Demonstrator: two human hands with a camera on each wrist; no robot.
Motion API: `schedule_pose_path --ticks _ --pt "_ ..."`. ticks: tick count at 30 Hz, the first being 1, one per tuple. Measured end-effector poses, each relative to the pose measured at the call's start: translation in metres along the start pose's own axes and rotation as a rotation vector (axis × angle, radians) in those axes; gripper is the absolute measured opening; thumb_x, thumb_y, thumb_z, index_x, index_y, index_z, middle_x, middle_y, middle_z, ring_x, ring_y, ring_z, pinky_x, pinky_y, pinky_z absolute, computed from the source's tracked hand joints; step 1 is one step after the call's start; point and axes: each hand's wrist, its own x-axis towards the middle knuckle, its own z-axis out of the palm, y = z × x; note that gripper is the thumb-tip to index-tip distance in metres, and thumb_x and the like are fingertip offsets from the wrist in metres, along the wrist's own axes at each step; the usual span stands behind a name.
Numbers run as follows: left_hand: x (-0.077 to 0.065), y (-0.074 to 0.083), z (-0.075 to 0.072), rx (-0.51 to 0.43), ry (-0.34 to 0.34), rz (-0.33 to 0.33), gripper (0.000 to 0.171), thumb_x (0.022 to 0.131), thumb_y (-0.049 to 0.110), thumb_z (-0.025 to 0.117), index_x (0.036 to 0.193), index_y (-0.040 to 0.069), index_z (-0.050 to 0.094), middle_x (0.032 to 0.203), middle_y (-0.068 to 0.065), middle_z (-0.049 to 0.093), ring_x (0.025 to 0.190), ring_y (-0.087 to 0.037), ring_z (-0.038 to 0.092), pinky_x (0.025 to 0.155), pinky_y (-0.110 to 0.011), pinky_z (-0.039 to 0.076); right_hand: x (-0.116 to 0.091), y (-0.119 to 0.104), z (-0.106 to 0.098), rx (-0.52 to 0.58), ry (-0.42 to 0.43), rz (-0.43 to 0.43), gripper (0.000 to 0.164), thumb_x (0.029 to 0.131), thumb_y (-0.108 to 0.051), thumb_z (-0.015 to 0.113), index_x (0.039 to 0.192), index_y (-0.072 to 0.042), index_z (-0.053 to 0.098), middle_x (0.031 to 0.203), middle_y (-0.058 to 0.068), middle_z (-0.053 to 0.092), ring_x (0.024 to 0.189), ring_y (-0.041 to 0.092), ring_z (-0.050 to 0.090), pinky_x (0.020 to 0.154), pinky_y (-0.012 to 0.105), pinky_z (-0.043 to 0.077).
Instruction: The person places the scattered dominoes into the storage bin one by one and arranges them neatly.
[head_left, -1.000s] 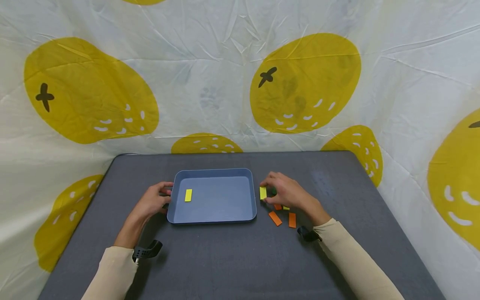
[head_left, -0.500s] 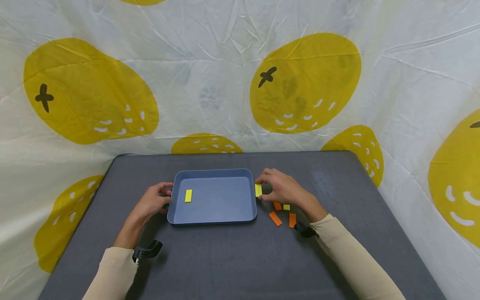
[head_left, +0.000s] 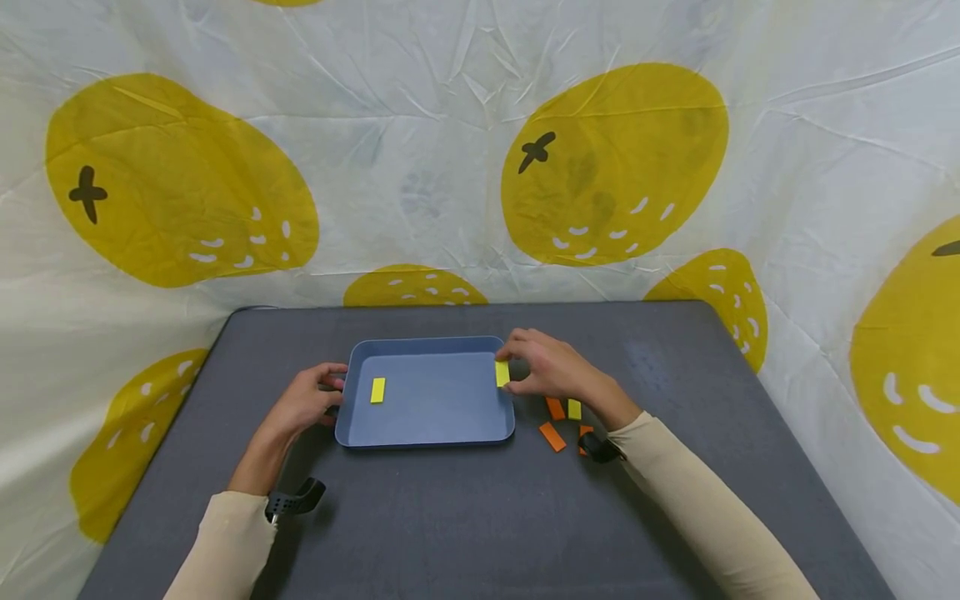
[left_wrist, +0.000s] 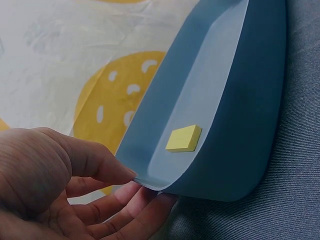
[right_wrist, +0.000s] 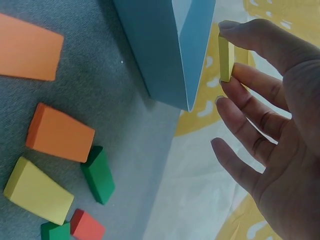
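A blue rectangular tray [head_left: 435, 408] lies on the dark table. My left hand [head_left: 300, 404] holds its left end; in the left wrist view the thumb is at the rim and the fingertips are against the outer wall. Inside the tray, toward the left, lies a yellow block [head_left: 378, 390]. Between thumb and fingertips, my right hand [head_left: 553, 367] pinches another yellow block [head_left: 502, 374], raised at the tray's right edge. The right wrist view shows that block [right_wrist: 226, 59] pinched on its ends, with the other fingers spread loosely.
Right of the tray lie orange blocks [head_left: 552, 437] and a yellow block [head_left: 574, 409]. Close by, the right wrist view shows a green block [right_wrist: 98, 175] and a red block [right_wrist: 87, 225]. A white sheet with yellow fruit shapes [head_left: 611, 167] hangs behind the table [head_left: 450, 517].
My right hand has moved left with its yellow block, from beside the loose blocks to the tray's right edge. My left hand and the tray have stayed in place.
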Motion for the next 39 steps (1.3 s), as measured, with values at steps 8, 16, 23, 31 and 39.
schedule_pose_path --ticks 8,16,23,31,39 --pt "0.0 0.002 -0.001 -0.008 -0.004 -0.005 0.057 0.097 -0.001 0.056 0.151 -0.001 0.041 0.131 -0.028 0.049 0.107 -0.038 0.058 0.076 -0.046 0.061 0.013 -0.006 0.0 -0.005 -0.007 -0.018 0.041 0.084 -0.031 0.083 0.121 -0.017 0.072 0.116 -0.003 0.061 0.107 0.02 0.061 0.082 0.037 0.053" --pt "0.001 0.002 -0.002 -0.02 -0.005 -0.009 0.057 0.097 -0.002 0.056 0.151 -0.002 0.041 0.131 -0.028 0.049 0.108 -0.039 0.058 0.076 -0.047 0.061 0.028 -0.012 0.004 -0.04 -0.033 -0.055 0.04 0.085 -0.034 0.082 0.121 -0.019 0.071 0.116 -0.004 0.06 0.106 0.016 0.059 0.08 0.035 0.054" --pt "0.001 0.002 -0.003 -0.013 -0.009 -0.009 0.056 0.097 -0.002 0.056 0.151 -0.002 0.041 0.131 -0.028 0.049 0.108 -0.039 0.058 0.076 -0.047 0.061 0.042 -0.024 0.005 -0.058 -0.059 -0.104 0.04 0.085 -0.033 0.082 0.12 -0.018 0.072 0.116 -0.003 0.061 0.108 0.017 0.059 0.083 0.037 0.054" --pt "0.001 0.003 -0.002 -0.021 -0.006 -0.002 0.056 0.096 -0.003 0.056 0.15 -0.002 0.042 0.13 -0.028 0.05 0.107 -0.039 0.058 0.077 -0.048 0.061 0.06 -0.038 0.012 -0.09 -0.06 -0.174 0.039 0.085 -0.037 0.081 0.119 -0.019 0.072 0.114 -0.002 0.061 0.107 0.015 0.059 0.083 0.034 0.054" --pt "0.001 0.0 -0.003 -0.053 -0.023 0.024 0.056 0.097 -0.004 0.054 0.151 -0.004 0.04 0.128 -0.03 0.049 0.108 -0.041 0.059 0.074 -0.047 0.061 0.078 -0.052 0.018 -0.096 -0.088 -0.186 0.038 0.087 -0.039 0.079 0.119 -0.021 0.071 0.114 -0.004 0.061 0.107 0.012 0.058 0.083 0.032 0.053"
